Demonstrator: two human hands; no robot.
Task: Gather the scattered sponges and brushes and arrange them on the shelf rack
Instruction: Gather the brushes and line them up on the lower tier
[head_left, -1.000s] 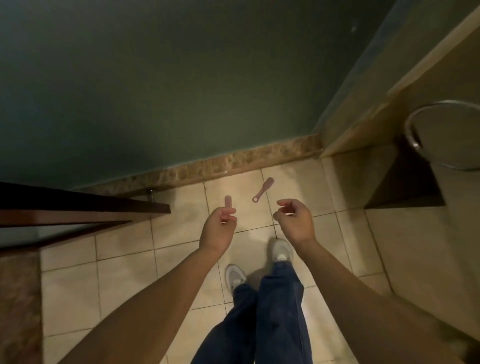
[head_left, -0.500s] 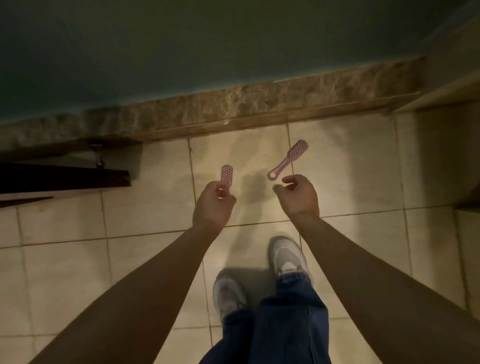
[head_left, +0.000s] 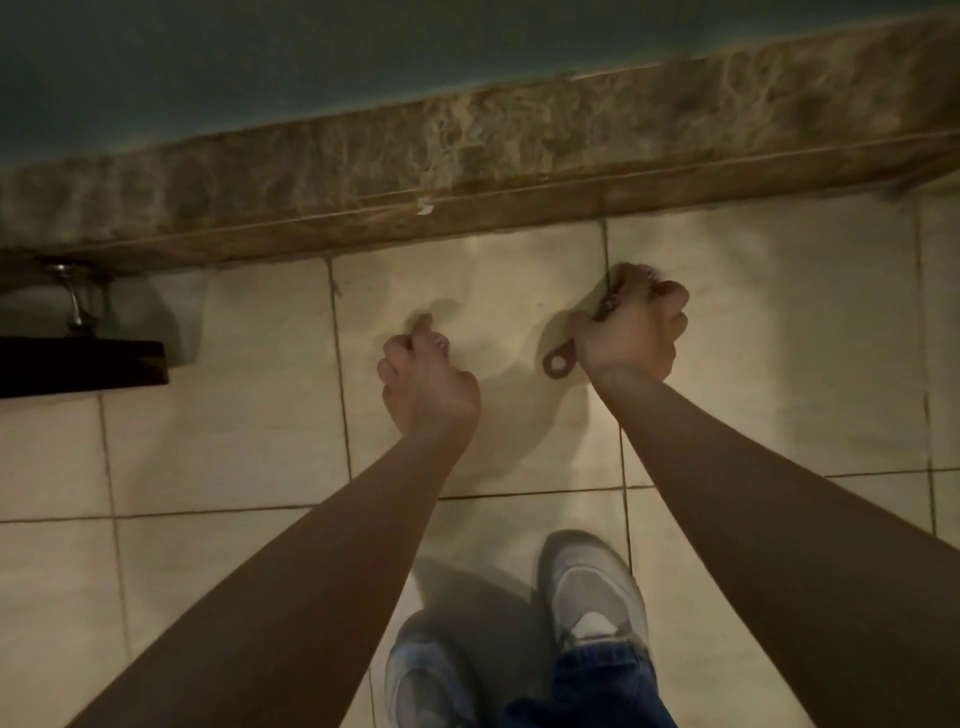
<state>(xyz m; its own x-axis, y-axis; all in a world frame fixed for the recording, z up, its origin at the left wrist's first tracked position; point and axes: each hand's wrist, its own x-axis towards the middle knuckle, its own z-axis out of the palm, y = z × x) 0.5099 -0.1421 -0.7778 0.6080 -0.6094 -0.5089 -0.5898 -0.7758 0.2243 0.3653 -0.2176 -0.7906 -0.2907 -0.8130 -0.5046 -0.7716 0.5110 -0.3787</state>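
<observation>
Far out to the left of both sets of fingers, a dark wooden door edge juts into view, with a metal door stop just above it against the base of the wall.

The person's left hand hangs over the tiled floor with its back to the camera. Its fingers are curled in toward the palm. A blurred tip shows above the knuckles, and it cannot be told whether that is a fingertip or something held.

To the right of those fingers, well apart from them, the right hand is closed in a fist round a brush. The ring end of the handle sticks out below the heel of the hand, toward the left hand. The bristled head shows just above the curled fingers, pointing toward the wall. The brush's shadow falls on the tile right beside it. Whether it touches the floor cannot be told.

Beyond both sets of fingertips runs a mottled stone skirting, and above it a dark green wall.

Below the wrists, toward the person, are two pale shoes, the left shoe and the right shoe, and a cuff of blue jeans.
</observation>
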